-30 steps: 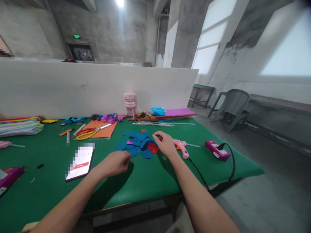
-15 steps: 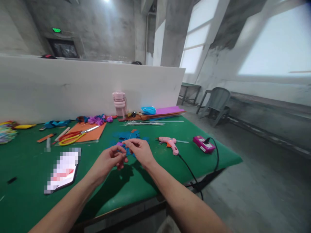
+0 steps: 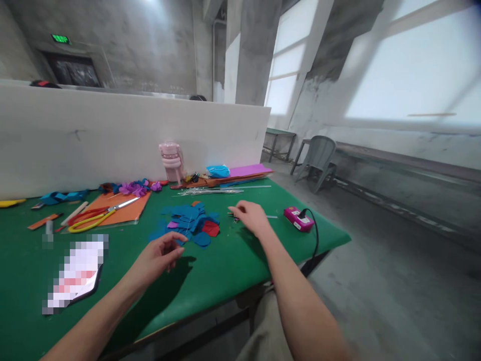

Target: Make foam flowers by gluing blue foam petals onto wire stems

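Note:
My left hand is above the front of the green table, its fingers pinched on what looks like a thin wire. Just behind it lies a loose pile of blue paper petals, with a red piece and a small purple piece among them. My right hand is closed over the pink hot glue gun, hiding most of its body. The gun's nozzle shows left of my fingers, and a clear glue stick sticks out to the right.
A magenta power box with a black cord sits near the right edge. Red-and-yellow scissors lie on orange sheets, with a phone in front. Wires, a pink bottle and a white partition are at the back.
My hands have moved apart. The right hand has gone from the left fingertips to the glue gun, uncovering the petal pile. The view has turned slightly right.

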Demonstrator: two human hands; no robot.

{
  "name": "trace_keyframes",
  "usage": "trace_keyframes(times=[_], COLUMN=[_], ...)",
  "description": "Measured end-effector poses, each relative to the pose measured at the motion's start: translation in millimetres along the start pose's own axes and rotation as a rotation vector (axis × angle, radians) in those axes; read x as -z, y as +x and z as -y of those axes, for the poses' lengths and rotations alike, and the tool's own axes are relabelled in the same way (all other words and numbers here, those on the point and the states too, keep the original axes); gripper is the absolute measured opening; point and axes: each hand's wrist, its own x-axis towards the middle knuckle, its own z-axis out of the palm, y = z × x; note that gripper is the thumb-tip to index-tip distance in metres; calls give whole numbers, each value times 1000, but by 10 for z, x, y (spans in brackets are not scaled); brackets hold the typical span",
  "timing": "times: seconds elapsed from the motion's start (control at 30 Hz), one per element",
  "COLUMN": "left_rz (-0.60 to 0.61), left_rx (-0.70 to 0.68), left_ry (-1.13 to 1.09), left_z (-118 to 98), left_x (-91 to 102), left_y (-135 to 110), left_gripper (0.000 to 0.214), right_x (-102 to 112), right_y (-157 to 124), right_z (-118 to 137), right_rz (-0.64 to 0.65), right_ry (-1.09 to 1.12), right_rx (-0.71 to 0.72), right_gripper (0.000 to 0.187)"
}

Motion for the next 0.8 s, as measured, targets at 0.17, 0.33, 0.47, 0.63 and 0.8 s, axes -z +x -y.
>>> trace_keyframes(times=[0.17, 0.33, 0.47, 0.63, 0.8], left_rz=[2, 109, 55, -147, -62], left_rx=[-52, -137, -88, -15, -63], left_ry=[185, 778, 1069, 1249, 1198], left_z=[55, 275, 351, 301, 332], left_x=[120, 390, 459, 542, 661], left_y=[26, 69, 71, 103, 132], left_gripper=[29, 20, 16, 25, 29], right_x=[215, 235, 165, -156, -505], right_y=[-53, -117, -94, -108, -64], right_z=[-749, -790, -437, 112, 372], right_rz=[114, 105, -154, -16, 25], right_ry=[-221, -245, -199, -59, -40], right_rx=[-246, -252, -163, 210, 340], right_gripper=[34, 35, 32, 22, 19])
